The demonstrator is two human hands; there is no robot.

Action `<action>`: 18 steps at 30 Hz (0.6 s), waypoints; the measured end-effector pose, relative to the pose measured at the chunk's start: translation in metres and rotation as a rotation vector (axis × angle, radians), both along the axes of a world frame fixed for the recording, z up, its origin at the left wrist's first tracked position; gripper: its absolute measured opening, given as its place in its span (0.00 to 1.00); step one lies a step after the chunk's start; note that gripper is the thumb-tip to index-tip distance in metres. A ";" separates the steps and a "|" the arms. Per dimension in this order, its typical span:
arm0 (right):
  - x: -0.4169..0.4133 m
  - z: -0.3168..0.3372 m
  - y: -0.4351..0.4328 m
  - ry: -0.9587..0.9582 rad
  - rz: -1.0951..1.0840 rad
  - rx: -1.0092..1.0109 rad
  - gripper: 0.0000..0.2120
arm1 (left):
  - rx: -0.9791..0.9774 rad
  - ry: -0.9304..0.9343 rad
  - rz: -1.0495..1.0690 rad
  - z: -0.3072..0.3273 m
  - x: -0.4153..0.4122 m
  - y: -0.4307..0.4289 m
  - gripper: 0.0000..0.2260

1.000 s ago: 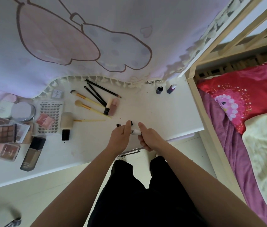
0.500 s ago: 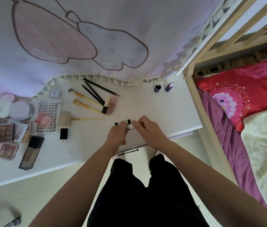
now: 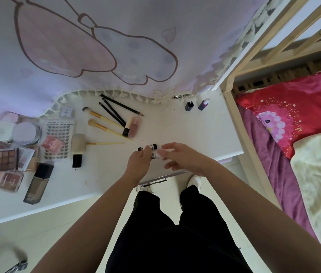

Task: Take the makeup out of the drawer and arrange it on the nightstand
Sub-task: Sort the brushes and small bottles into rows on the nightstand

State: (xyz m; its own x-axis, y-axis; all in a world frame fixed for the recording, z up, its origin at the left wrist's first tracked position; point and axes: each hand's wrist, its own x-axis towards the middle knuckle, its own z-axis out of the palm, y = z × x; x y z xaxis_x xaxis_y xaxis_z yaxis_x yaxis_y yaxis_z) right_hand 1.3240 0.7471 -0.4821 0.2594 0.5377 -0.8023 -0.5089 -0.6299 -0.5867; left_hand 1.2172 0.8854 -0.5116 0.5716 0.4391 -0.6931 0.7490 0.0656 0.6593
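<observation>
Over the front edge of the white nightstand (image 3: 195, 134), both hands meet on a few small white makeup tubes (image 3: 153, 147) with black caps. My left hand (image 3: 139, 164) grips them from the left. From the right, my right hand (image 3: 183, 159) pinches the end of one white tube between thumb and forefinger, with its other fingers spread loosely. Laid out on the top are gold-handled brushes (image 3: 104, 118), black pencils (image 3: 116, 110), a pink lip tube (image 3: 135, 126), a kabuki brush (image 3: 78, 146) and a foundation bottle (image 3: 39, 183). The drawer front (image 3: 155, 179) shows just below my hands.
Palettes (image 3: 4, 159), a lash tray (image 3: 59, 138), a powder jar (image 3: 25, 133) and puffs crowd the left side. Two small bottles (image 3: 197, 104) stand at the back right. A lilac curtain (image 3: 96, 46) hangs over the back edge. A wooden bed frame (image 3: 240, 123) borders the right.
Both hands have lifted slightly and moved forward over the nightstand. My right hand has loosened from a closed grip to a fingertip pinch, and the tubes show more between the hands.
</observation>
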 end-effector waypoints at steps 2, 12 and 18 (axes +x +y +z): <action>-0.001 0.000 0.001 -0.014 0.026 -0.028 0.20 | 0.002 -0.005 -0.012 0.000 0.001 0.000 0.17; 0.025 -0.001 -0.027 -0.229 -0.074 0.034 0.12 | -0.021 0.024 0.058 0.000 0.003 0.012 0.23; 0.039 0.003 -0.044 -0.104 -0.340 0.147 0.13 | -0.262 -0.069 0.200 0.008 0.005 0.012 0.20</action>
